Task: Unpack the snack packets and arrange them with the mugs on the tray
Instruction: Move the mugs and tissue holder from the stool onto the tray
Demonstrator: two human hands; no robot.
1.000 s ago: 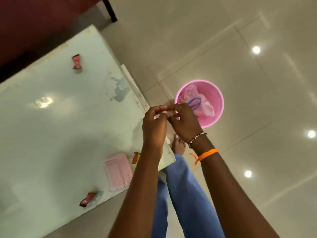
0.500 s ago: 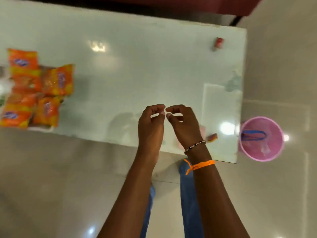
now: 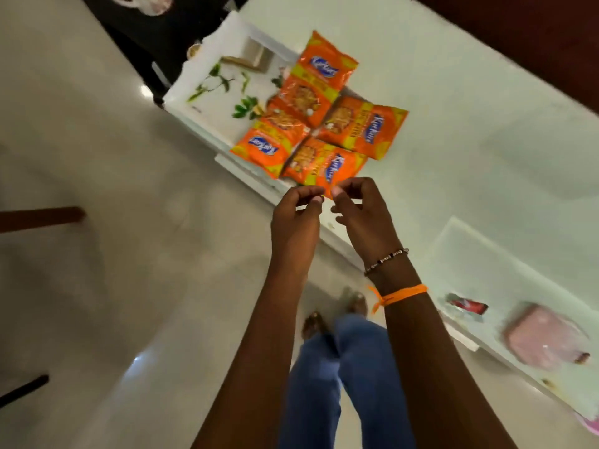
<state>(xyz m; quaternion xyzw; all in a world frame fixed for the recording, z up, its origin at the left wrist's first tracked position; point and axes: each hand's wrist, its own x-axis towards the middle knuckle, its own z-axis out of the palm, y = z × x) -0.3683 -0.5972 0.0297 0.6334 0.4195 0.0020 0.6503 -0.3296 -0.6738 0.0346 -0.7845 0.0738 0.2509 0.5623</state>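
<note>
Glossy pale floor tiles fill the left half of the view, and a white bench (image 3: 470, 118) runs diagonally from the far middle to the near right. At its far left end sits a white tray (image 3: 207, 102) printed with green leaves, and some small items on it are too blurred to name. Four orange snack packets (image 3: 324, 115) lie clustered where the tray meets the bench, partly overlapping one another; each carries a blue logo that appears to read "Kurkure", while the smaller print is unreadable. Beyond the tray, at the far top edge, pale rounded shapes are cut off and cannot be identified.

Just near the closest packet, the left hand (image 3: 296, 218) and right hand (image 3: 364, 215) are raised side by side, each with thumb and fingers curled into a narrow pinch, tips almost meeting; whether anything is held between them cannot be made out. The right wrist wears a beaded bracelet (image 3: 385, 261) and an orange thread (image 3: 400, 294). Farther right on the bench lie one small red wrapper (image 3: 468, 306) and one blurred pink container (image 3: 544, 340).
</note>
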